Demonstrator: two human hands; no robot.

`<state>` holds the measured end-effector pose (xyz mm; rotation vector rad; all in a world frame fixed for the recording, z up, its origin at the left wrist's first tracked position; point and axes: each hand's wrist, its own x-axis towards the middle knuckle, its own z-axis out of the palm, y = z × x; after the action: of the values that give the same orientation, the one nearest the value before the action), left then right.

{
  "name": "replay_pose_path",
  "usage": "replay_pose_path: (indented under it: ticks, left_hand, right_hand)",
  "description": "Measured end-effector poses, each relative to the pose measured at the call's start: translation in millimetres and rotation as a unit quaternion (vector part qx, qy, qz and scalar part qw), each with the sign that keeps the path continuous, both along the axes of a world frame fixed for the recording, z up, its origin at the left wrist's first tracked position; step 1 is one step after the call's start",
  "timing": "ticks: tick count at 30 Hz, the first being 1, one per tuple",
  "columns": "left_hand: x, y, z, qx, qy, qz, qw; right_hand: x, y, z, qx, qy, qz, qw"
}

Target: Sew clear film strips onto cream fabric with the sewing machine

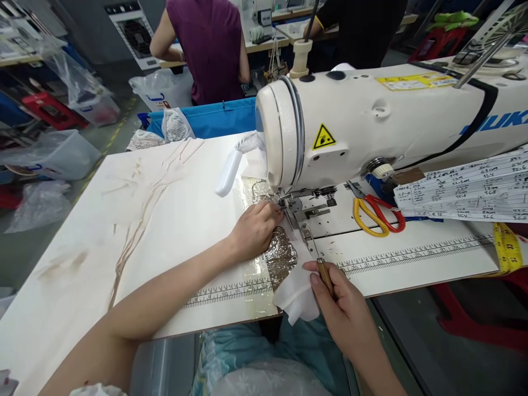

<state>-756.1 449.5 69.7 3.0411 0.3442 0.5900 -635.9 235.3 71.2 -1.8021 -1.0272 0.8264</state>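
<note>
My left hand (256, 230) is closed beside the needle area of the white sewing machine (338, 126), its fingertips at the edge of a white fabric piece (299, 297). Part of what those fingers pinch is hidden. In my right hand (344, 308) is an awl (324, 275) with a wooden handle, its thin metal shaft pointing up toward the presser foot. The fabric runs from under the machine head down to the table's front edge, touching the right thumb and fingers. Clear tape (281, 250) covers a brown patch beneath the left hand.
Scissors (377, 214) with red and yellow handles lie right of the needle, by handwritten paper strips (466, 192). A yellow tape measure (506, 250) hangs at the right edge. Beige fabric strips (136, 231) lie on the left tabletop. Two people sit beyond a blue cloth bin (223, 118).
</note>
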Motion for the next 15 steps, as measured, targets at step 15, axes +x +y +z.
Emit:
replay_pose_path:
  ticks: [15]
  left_hand:
    - [-1.2,1.5,-2.0,-0.007,-0.036,-0.007,0.999]
  right_hand:
    - [3.6,30.7,11.6,0.033,-0.035,0.0,0.999]
